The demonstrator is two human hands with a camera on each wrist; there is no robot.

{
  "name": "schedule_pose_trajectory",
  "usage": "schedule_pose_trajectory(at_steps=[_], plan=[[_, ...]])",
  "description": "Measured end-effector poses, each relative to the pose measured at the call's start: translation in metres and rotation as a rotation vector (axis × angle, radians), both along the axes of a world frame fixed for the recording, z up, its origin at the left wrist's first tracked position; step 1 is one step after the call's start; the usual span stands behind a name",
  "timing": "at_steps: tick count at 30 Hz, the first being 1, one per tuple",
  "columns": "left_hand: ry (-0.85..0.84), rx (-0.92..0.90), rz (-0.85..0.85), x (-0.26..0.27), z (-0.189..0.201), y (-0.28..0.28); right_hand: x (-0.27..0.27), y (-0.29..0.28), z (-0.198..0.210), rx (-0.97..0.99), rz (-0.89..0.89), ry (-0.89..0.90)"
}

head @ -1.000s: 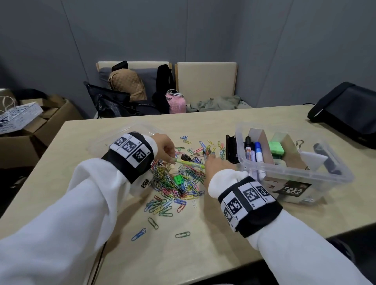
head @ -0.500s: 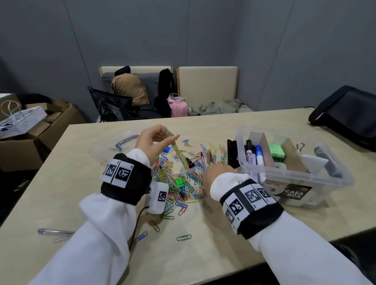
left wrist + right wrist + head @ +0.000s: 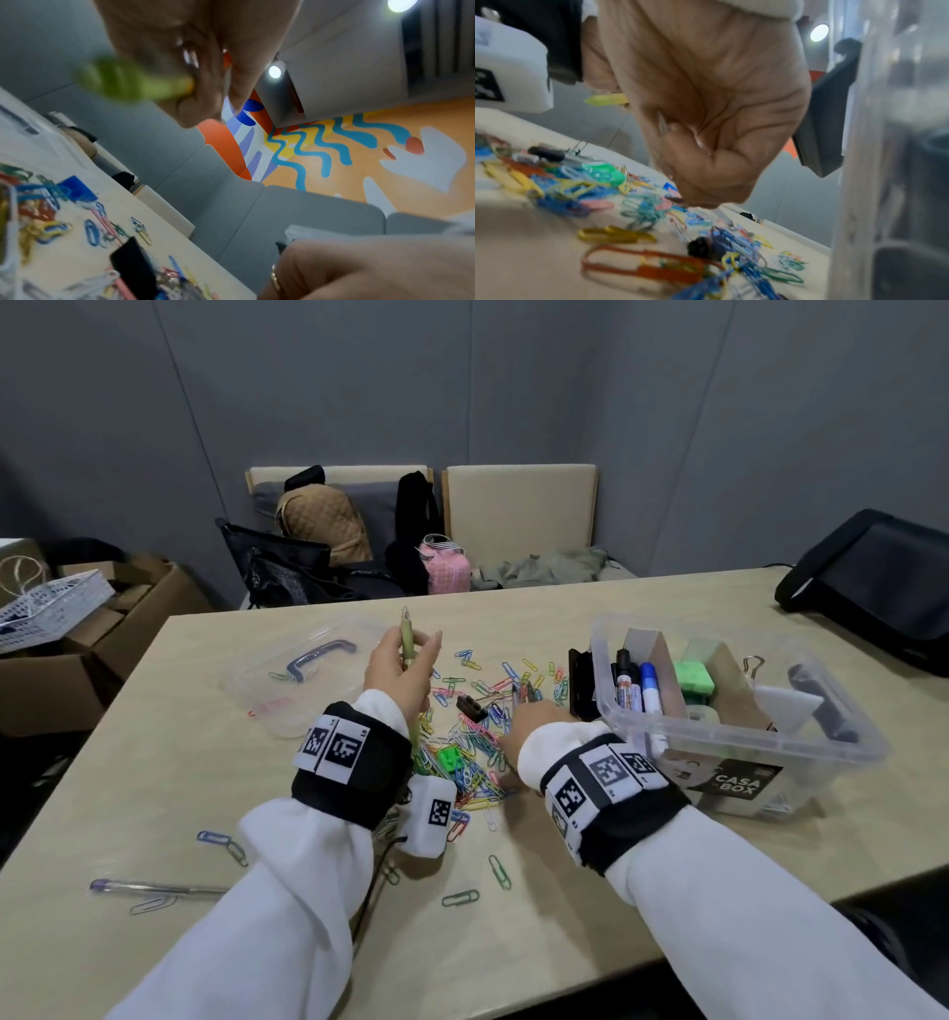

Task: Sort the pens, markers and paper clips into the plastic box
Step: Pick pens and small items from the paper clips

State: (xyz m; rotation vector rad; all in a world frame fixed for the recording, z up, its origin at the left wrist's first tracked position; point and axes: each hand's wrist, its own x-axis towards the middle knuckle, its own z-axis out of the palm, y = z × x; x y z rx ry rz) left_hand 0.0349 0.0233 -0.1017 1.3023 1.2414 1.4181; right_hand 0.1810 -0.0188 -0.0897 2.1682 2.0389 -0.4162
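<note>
My left hand holds a green pen upright above the table; the left wrist view shows the fingers pinching its blurred green barrel. My right hand hovers low over the pile of coloured paper clips, its fingers curled into a fist round what looks like a thin pen whose tip pokes out. The clear plastic box stands just right of that hand, with markers upright in its left compartment.
The box's clear lid lies at the far left. A clear pen and stray clips lie near the front left edge. A black binder clip sits in the pile. A black bag rests at the far right.
My left hand has lifted the green pen off the pile and turned it from lying flat to upright. My right hand has stayed over the clips beside the box.
</note>
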Motion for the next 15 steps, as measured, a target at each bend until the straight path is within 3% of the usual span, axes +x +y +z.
schedule_pose_trajectory(at_steps=[5,10,13,15], plan=[[-0.043,-0.129,0.005,-0.009,0.000,0.005,-0.006,-0.003,0.007,0.037,-0.146,0.092],[0.153,-0.058,0.196,-0.018,-0.005,0.007,-0.003,0.001,-0.003,0.101,-0.211,0.633],[0.006,-0.107,0.193,-0.023,-0.006,0.008,-0.003,-0.008,0.001,0.089,-0.279,1.021],[-0.117,-0.123,0.132,-0.021,-0.004,0.004,-0.003,-0.012,0.004,0.038,-0.211,1.048]])
